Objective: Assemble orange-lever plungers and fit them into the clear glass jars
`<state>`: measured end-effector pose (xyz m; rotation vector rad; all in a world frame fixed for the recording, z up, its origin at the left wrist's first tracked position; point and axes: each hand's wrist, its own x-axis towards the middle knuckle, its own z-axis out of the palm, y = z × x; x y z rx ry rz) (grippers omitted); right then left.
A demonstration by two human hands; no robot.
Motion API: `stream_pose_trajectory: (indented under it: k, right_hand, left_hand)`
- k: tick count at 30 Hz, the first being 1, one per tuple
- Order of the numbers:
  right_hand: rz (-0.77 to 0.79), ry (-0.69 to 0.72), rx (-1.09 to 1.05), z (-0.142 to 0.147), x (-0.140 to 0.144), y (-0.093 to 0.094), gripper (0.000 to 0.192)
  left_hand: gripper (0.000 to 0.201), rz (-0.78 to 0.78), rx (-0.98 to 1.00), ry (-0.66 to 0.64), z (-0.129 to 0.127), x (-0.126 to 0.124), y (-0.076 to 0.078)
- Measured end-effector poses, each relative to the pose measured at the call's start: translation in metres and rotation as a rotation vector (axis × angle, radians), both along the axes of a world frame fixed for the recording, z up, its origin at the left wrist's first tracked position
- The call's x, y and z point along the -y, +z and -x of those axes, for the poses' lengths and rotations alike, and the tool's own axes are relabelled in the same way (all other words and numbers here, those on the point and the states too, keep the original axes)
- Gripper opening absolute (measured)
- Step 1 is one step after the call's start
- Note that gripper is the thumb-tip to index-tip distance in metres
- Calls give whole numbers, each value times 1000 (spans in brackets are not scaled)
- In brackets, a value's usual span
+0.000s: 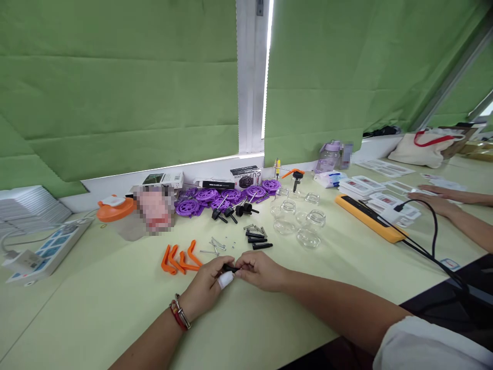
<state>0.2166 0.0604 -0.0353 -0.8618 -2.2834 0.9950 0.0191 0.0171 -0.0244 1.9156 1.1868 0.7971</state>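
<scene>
My left hand [208, 284], a white wrap on its thumb, grips a small black plastic part [230, 268] just above the table. At the part's right end, the fingers of my right hand [262, 271] are pinched together, hiding that end. Several orange crank handles [192, 253] lie left of my hands. Thin metal rods [217, 244] are scattered beyond my fingers, beside tiny metal bits. More black tapered parts [262, 246] lie near small coil springs [254, 228]. Farther back are black knobs with shafts [230, 214] and purple spoked discs [188, 206].
Clear glass jars [308, 238] stand to the right. A yellow power strip [370, 218] trails black cables; a white one [50, 252] lies left. An orange-lidded cup [115, 209] stands back left. Another person's hands [439, 200] rest near white cards at right.
</scene>
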Motion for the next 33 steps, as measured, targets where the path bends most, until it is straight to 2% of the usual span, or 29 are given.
stream_pose_trajectory:
  k: [3, 5, 7, 9, 10, 12, 16, 25, 33]
  right_hand:
    - [-13, 56, 17, 9, 0, 0, 18]
    - [-54, 53, 35, 8, -11, 5, 18]
    - [-102, -58, 55, 1, -30, 11, 19]
    - [-137, -304, 113, -10, -53, 16, 21]
    - [-160, -381, 182, -16, -65, 18, 21]
    - [-188, -437, 335, -28, -83, 17, 21]
    - [-203, -426, 460, -38, -100, 9, 19]
    - [-224, -355, 518, -35, -102, 0, 20]
    - [-223, -329, 558, -36, -103, -2, 18]
  left_hand:
    - [19, 68, 75, 28, 2, -1, -1]
    - [19, 126, 114, 73, 7, -2, -1]
    - [21, 179, 140, 101, 10, -2, 1]
    - [22, 211, 144, 106, 13, -3, 4]
    - [23, 219, 139, 104, 13, -3, 5]
    - [24, 228, 113, 95, 14, -3, 7]
    - [24, 224, 27, 82, 16, -2, 5]
    - [22, 210, -30, 70, 16, -3, -2]
    - [20, 255, -57, 8, 15, -1, 2]
